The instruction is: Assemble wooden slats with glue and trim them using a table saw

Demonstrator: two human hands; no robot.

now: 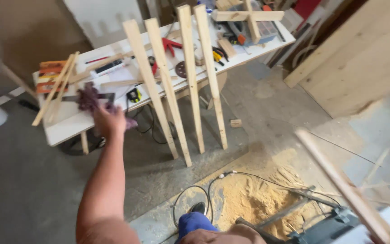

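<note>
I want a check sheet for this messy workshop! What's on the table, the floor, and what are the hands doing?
Surface: white worktable, crowded.
Job's things: dark purple rag at the table edge; four tapered pale wooden legs leaning against the table.
Clutter: red clamp, yellow tape measure, thin wood strips.
Grippers: left hand grips the rag; right hand out of view, blurred wooden stick at lower right.
Cables: black cord looping on the floor.
Surroundings: sawdust pile on concrete floor; pale plywood sheet at right.
</note>
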